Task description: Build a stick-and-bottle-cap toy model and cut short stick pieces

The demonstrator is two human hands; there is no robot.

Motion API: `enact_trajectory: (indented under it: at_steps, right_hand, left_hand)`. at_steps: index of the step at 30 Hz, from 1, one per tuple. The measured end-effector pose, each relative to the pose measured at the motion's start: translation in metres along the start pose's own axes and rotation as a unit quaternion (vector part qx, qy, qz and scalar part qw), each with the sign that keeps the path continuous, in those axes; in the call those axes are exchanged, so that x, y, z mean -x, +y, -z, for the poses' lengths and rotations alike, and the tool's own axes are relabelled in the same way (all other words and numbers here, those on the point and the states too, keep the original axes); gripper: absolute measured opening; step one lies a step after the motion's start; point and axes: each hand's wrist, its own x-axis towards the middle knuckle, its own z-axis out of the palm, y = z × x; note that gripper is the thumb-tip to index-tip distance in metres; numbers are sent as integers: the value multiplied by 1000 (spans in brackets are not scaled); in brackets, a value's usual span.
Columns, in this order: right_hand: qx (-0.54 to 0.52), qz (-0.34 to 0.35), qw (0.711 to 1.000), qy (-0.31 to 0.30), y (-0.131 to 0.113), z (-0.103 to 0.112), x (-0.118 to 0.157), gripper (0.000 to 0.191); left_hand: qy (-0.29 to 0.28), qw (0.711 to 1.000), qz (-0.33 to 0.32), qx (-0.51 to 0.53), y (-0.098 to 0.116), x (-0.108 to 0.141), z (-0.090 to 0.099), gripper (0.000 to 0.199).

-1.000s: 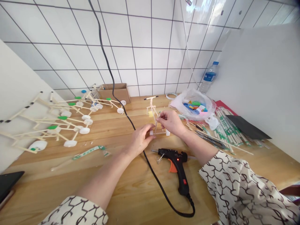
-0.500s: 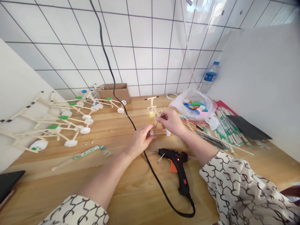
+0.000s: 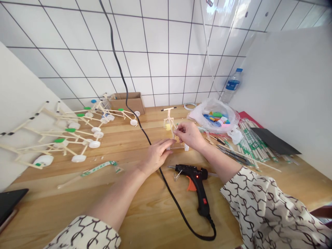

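Note:
A small model tricycle (image 3: 169, 114) of thin wooden sticks stands on the table, with black-tipped handlebars, a yellow front wheel (image 3: 168, 127) and white rear wheels (image 3: 186, 147). My right hand (image 3: 191, 135) pinches a stick of its frame between thumb and fingertips. My left hand (image 3: 157, 154) is closed at the rear left, fingers over the frame's lower end and thumb by the left rear wheel, which it partly hides. Just in front of the tricycle lies a black glue gun (image 3: 197, 180) with an orange trigger and a lit red light.
Several similar tricycles (image 3: 77, 138) crowd the left side. A cardboard box (image 3: 132, 102) sits at the back. To the right are a plastic bag (image 3: 225, 117) of coloured caps, scissors (image 3: 233, 154), wrapped sticks (image 3: 251, 141) and a water bottle (image 3: 232, 84). A black cord (image 3: 121, 74) crosses the table.
My left fingers have shifted slightly up and right, now covering more of the left rear wheel. The tricycle's front has moved very slightly. My right hand keeps its pinch.

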Motion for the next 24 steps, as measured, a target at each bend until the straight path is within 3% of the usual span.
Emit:
enact_trajectory:
  at_steps: [11,24]
  right_hand:
    - [-5,-6,1000,-7,0,1,0,12]
    - [65,3,997,-40,1,5,0,6]
  left_hand:
    - [1,1000,-2,-14,-1,-1,0,31]
    - [0,1000,6,-16,-2,0,-1,34]
